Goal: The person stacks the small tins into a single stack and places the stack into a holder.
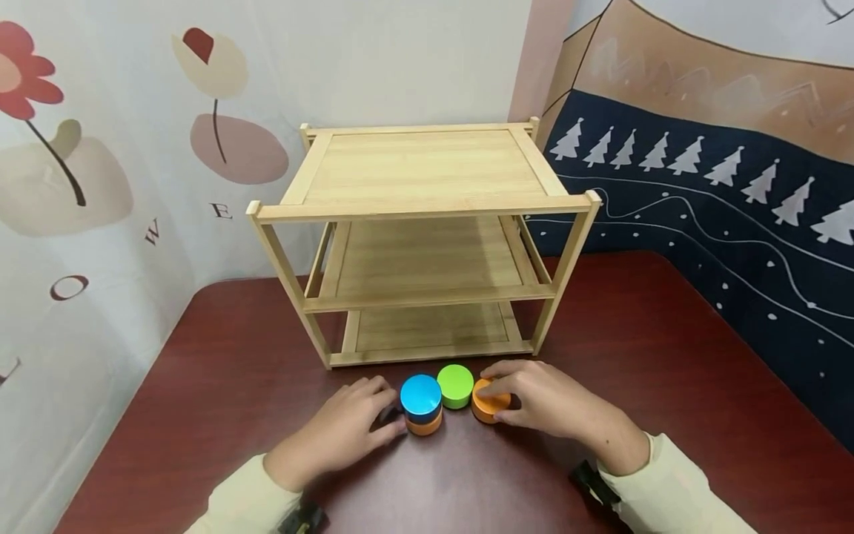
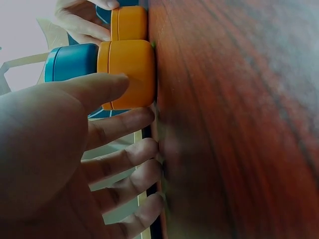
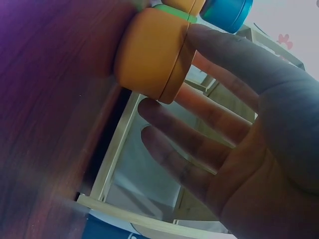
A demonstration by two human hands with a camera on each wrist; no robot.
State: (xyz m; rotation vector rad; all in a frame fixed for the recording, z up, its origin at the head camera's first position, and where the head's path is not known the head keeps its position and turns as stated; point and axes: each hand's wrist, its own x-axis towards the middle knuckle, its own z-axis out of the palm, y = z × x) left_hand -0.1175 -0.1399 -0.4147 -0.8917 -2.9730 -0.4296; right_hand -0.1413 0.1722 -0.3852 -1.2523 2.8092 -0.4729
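While pinching orange jar with right grip | spreading left grip loosely, holding nothing, just left of blue-topped stack

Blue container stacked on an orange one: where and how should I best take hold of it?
Best, I think, to pinch the blue container across its round side wall, coming from the left with the left hand. It stands upright on an orange container, and the green container sits close on its right.
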